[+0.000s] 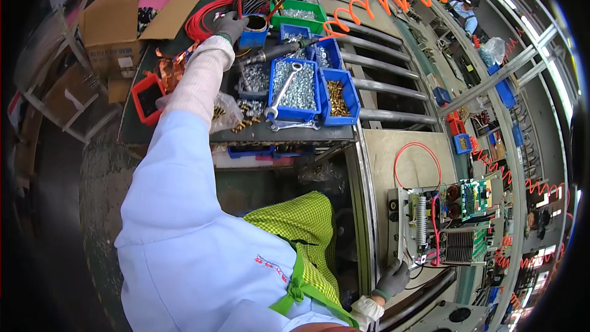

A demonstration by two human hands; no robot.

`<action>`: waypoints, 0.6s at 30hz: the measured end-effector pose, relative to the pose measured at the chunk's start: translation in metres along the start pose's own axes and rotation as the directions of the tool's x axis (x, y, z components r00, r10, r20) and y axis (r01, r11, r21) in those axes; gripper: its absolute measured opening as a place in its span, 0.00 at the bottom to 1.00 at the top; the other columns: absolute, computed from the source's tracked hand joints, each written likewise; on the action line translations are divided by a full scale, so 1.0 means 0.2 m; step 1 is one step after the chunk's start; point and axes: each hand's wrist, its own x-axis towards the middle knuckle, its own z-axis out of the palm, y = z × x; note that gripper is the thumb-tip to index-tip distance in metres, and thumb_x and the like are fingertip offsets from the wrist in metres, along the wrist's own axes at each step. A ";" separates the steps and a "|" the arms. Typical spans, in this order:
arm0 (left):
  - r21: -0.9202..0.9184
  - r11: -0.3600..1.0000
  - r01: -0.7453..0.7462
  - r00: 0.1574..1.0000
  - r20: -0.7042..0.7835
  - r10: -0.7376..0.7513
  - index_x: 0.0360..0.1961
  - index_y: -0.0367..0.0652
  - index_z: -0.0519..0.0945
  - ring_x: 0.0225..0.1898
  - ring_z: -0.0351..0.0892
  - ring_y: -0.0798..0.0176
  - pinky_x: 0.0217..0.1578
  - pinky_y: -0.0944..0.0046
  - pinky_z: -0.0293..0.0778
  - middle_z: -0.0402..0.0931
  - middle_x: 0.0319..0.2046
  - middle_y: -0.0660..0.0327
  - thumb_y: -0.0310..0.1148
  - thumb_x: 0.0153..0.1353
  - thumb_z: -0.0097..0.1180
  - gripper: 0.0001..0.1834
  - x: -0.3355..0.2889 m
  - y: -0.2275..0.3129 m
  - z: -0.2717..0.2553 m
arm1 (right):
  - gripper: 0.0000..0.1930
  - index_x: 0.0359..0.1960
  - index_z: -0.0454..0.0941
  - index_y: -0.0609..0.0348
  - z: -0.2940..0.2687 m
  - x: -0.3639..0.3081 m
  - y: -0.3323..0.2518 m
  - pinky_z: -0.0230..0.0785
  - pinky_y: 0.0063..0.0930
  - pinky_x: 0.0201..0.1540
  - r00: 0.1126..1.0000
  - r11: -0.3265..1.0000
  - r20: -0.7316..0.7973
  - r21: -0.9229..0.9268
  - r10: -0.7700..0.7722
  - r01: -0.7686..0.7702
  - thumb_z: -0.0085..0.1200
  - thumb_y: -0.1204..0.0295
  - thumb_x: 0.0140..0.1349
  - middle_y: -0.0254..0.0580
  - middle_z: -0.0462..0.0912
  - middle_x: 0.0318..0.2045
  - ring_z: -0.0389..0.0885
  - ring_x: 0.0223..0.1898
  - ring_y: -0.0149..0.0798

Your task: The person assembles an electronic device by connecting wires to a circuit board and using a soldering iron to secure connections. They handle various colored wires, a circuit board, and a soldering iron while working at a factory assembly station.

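My left hand [230,28], in a grey glove, reaches across the parts bench, fingers curled beside a blue bin [252,38] that holds a dark round thing. Red cables [206,19] and an upright red-and-dark tool [239,3] are close to it; what the fingers hold is too small to make out. At the lower right, my gloved right hand [393,280] has its fingers pressed together at the near corner of an open electrical unit [402,227]. That unit carries a ribbed coil [421,219], a green circuit board [474,199] and a finned heat sink [465,246].
Blue bins of screws [295,89] and brass fittings [337,98] stand on the bench, with a combination wrench [284,91] across one. A red bin [147,99] and cardboard box [114,24] are left. Metal rollers [393,115] lie beyond; an orange coiled hose [399,1] hangs overhead.
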 end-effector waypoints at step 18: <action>0.652 0.458 -0.605 0.785 0.390 0.482 0.49 0.51 0.77 0.43 0.78 0.50 0.42 0.52 0.75 0.73 0.42 0.53 0.41 0.62 0.49 0.16 0.24 0.19 -0.53 | 0.23 0.42 0.75 0.63 -0.07 0.00 -0.06 0.63 0.51 0.41 0.998 0.984 0.053 -0.172 -0.031 0.040 0.40 0.54 0.67 0.58 0.75 0.35 0.71 0.38 0.60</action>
